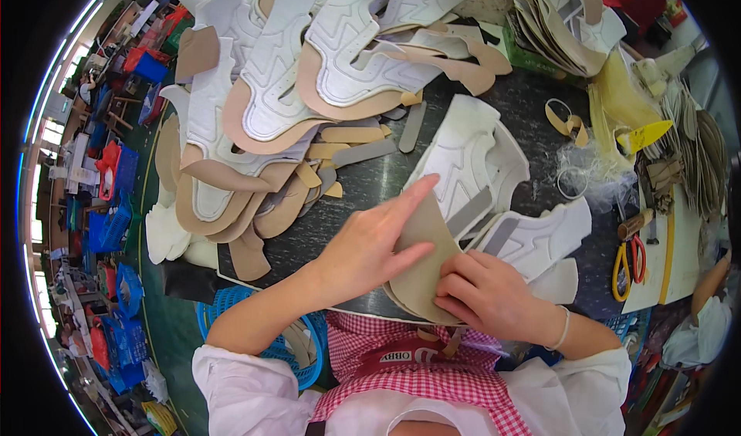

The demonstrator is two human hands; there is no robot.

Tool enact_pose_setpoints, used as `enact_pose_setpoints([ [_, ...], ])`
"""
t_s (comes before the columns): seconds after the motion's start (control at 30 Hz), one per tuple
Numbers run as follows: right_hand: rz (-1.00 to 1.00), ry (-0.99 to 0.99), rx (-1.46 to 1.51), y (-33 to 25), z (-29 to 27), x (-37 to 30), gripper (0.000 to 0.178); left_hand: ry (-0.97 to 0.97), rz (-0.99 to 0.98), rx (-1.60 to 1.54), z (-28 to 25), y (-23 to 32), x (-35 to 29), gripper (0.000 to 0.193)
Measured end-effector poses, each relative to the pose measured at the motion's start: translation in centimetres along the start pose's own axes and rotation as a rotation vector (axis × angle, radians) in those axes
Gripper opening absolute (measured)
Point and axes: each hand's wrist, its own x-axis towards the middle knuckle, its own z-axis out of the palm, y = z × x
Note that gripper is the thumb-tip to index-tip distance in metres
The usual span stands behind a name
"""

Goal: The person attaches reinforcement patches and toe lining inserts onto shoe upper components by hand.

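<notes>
A white shoe upper (463, 147) with a beige toe part (423, 270) lies at the table's near edge in front of me. My left hand (378, 239) rests on the beige part's left side, fingers stretched out and thumb apart. On its right side my right hand (490, 293) has curled fingers that grip the beige edge; its fingertips are partly hidden. Grey strips (471, 214) show on the white material between the folds. Another white upper piece (540, 231) lies just right of it, beyond my right hand.
A large heap of white and beige uppers (270, 81) covers the left and back. Loose beige and grey strips (363, 152) lie beside it. At right are yellow-handled scissors (620, 272), a yellow pointed tool (647, 136), clear plastic (590, 170) and stacked uppers (571, 19). A blue basket (312, 359) stands below.
</notes>
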Motion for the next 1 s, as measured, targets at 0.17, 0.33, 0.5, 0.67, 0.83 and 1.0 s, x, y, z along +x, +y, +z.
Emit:
enact_pose_setpoints([
  [0.17,0.029,-0.054,-0.058,-0.6,-0.7,0.4,0.037,0.041,-0.105,-0.175,-0.6,-1.6,0.3,0.064],
  [0.33,0.023,-0.150,-0.199,-0.4,-1.9,1.5,0.060,0.102,-0.081,-0.169,0.0,-1.8,0.0,0.058],
  [0.5,0.021,-0.295,-0.269,0.0,-3.6,3.3,0.063,0.214,0.110,0.480,-3.4,-1.9,2.0,0.045],
  [0.67,0.004,-0.289,-0.245,0.4,-3.7,3.2,0.061,0.455,0.346,1.176,-8.7,-7.5,7.5,0.032],
  [0.83,-0.077,-0.024,-0.231,3.2,-5.2,7.6,0.048,0.290,0.051,0.479,-10.4,-6.7,6.6,0.022],
  [1.0,-0.086,0.036,-0.504,11.6,-2.8,19.3,0.024,0.500,0.256,0.581,-8.4,-5.6,6.0,0.021],
])
